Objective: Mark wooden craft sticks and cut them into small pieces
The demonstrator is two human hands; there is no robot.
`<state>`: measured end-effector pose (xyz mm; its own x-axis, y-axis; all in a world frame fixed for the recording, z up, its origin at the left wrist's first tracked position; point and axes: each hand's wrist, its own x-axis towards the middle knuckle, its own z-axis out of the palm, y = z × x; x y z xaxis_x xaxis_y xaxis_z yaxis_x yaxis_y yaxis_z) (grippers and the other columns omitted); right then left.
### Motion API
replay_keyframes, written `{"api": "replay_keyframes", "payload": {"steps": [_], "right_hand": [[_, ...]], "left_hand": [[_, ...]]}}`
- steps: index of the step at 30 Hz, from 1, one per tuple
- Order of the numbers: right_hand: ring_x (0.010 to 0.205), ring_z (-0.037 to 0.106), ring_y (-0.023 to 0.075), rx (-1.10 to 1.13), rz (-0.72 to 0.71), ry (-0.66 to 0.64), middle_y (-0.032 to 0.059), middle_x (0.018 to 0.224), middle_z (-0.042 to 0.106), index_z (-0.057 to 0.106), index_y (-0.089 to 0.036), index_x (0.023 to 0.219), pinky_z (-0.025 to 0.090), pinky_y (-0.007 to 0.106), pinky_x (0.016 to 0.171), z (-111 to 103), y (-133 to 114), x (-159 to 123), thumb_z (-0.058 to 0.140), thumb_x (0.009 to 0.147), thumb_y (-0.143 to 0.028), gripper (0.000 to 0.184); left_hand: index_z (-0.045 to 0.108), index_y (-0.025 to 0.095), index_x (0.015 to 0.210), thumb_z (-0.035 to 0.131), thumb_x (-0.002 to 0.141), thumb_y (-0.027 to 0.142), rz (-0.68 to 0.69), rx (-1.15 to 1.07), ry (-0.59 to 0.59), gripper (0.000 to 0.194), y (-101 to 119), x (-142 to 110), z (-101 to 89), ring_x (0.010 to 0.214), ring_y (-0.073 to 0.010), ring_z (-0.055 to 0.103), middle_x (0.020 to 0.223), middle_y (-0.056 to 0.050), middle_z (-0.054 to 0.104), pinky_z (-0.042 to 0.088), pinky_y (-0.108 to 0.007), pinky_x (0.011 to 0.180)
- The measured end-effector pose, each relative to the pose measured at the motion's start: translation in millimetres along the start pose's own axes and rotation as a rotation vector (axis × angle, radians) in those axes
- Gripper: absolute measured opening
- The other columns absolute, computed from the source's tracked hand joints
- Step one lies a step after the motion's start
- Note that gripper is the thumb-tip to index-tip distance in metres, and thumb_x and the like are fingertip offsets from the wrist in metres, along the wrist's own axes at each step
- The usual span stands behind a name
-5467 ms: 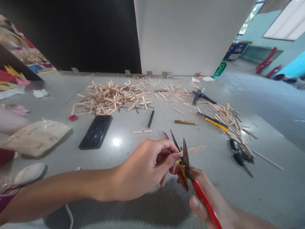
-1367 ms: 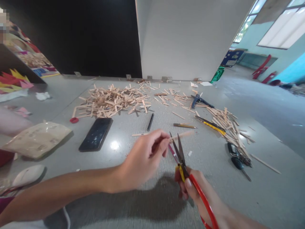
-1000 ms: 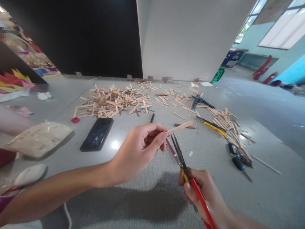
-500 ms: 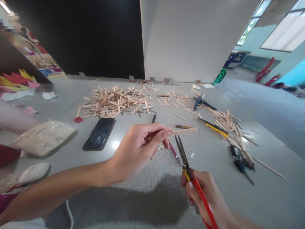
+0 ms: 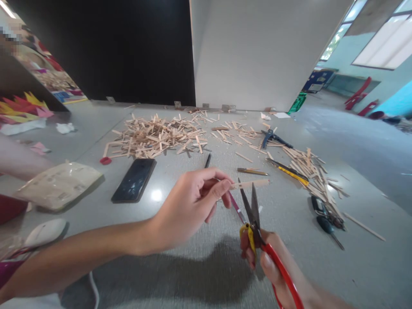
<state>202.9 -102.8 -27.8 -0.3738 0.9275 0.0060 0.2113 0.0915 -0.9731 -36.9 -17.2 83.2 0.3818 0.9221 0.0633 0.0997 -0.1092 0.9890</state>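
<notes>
My left hand [image 5: 196, 201] pinches a thin wooden stick [image 5: 252, 184] between thumb and fingers, its free end pointing right. My right hand [image 5: 272, 257] grips a pair of scissors [image 5: 256, 223] with red and yellow handles. The scissor blades are spread, tips up, close to the stick's free part; whether they touch it I cannot tell. A slim purple tool [image 5: 237, 207] with a metal end shows below my left fingers, partly hidden. Just beyond lie a brass-coloured tool [image 5: 252, 171] and a black pen [image 5: 207, 160].
A heap of wooden sticks [image 5: 157, 135] lies behind a phone [image 5: 134, 180]. Further right are blue-handled pliers [image 5: 273, 138], a yellow cutter [image 5: 289, 172], more sticks [image 5: 313, 178] and keys [image 5: 326, 219]. A plastic packet [image 5: 61, 184] and white mouse [image 5: 46, 233] sit left. Upright boards [image 5: 257, 56] stand behind.
The scissors have opened wider, their blades now spread near the stick. My left hand has shifted slightly right and down with the stick.
</notes>
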Motion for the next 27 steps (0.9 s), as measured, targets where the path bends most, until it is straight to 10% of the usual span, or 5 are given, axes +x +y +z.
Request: {"api": "replay_keyframes", "payload": {"steps": [10,27], "right_hand": [[0.077,0.054,0.0211,0.009,-0.052,0.011,0.0069,0.086,0.059,0.065,-0.021,0.109,0.051,0.034,0.067,3.8,-18.1,7.1,0.044,0.098,-0.086,0.07],[0.085,0.057,0.024,-0.035,-0.04,0.01,0.0092,0.093,0.063,0.065,-0.021,0.115,0.052,0.037,0.075,-0.3,-12.8,1.1,0.046,0.101,-0.081,0.064]], "left_hand": [[0.07,0.015,0.085,0.052,0.108,0.028,0.046,0.134,-0.206,0.032,-17.3,-4.2,16.2,0.045,-0.0042,0.046,0.07,0.001,0.07,0.038,-0.016,0.047],[0.07,0.015,0.081,0.053,0.108,0.029,0.079,0.256,-0.171,0.034,-21.2,-4.7,17.3,0.05,-0.0063,0.044,0.062,0.003,0.064,0.034,-0.018,0.051]]}}
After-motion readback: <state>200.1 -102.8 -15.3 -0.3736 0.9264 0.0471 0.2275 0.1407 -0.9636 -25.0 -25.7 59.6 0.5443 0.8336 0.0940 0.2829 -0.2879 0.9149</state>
